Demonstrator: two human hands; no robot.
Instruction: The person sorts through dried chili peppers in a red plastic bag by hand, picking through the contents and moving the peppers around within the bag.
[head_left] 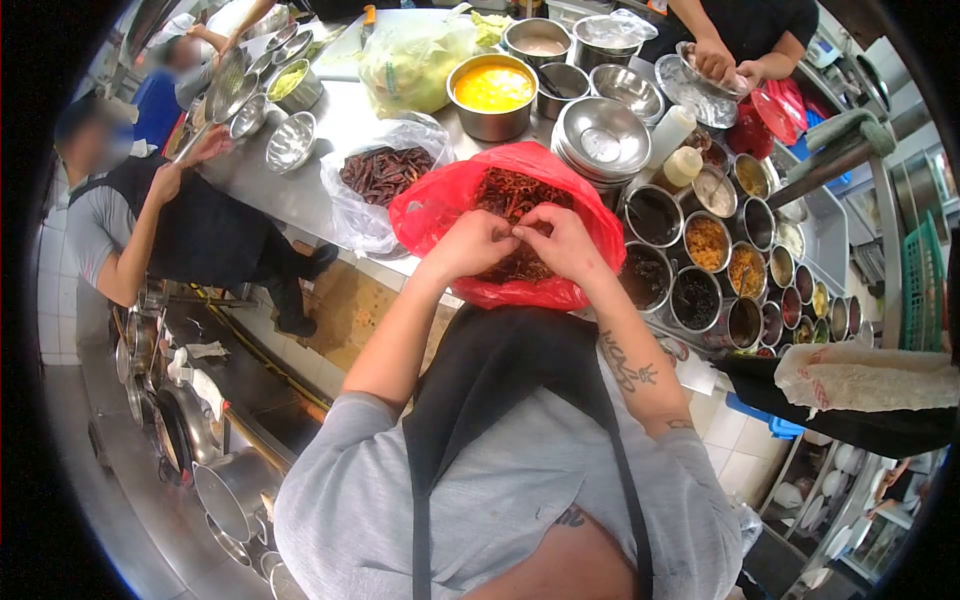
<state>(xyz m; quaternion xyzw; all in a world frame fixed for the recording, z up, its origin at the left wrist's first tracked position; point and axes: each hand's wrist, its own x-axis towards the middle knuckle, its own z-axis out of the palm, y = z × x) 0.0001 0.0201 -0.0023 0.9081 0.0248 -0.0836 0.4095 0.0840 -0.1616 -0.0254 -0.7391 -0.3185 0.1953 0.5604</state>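
Note:
A red plastic bag point(420, 222) stands open at the table edge in front of me. It holds a heap of dark red, shrivelled pieces point(520, 190) that look like dried chilies. Over the bag's mouth, my left hand point(474, 245) and my right hand point(562, 245) meet with fingertips pinched together. Whatever is between the fingers is too small and covered to make out. Just left of the red bag, a clear plastic bag point(337, 205) lies open with whole dried chilies point(387, 175) inside.
A pot of yellow liquid point(492, 88), stacked steel bowls point(602, 135) and squeeze bottles point(683, 168) stand behind the bag. Several sauce containers point(696, 297) crowd the right. A co-worker point(200, 215) holds a strainer at left; another person's hands point(725, 65) work over a bowl.

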